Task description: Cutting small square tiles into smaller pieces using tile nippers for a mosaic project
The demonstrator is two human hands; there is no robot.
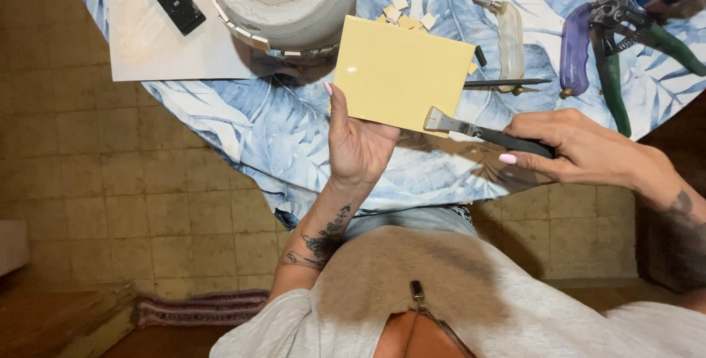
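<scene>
Two hands busy: our left hand (358, 144) grasps yellow tile (401, 72) from below, just in front of grey pot (283, 1). Our right hand (581, 148) clenches black-handled cutter (478, 130), its head touching tile's lower right edge. Pliers (610, 49) lie right of tile.

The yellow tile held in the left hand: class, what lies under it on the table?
Under the yellow tile the leaf-print tablecloth runs on, and small cut tile pieces peek out at its top edge. Anything else beneath is covered.
</scene>
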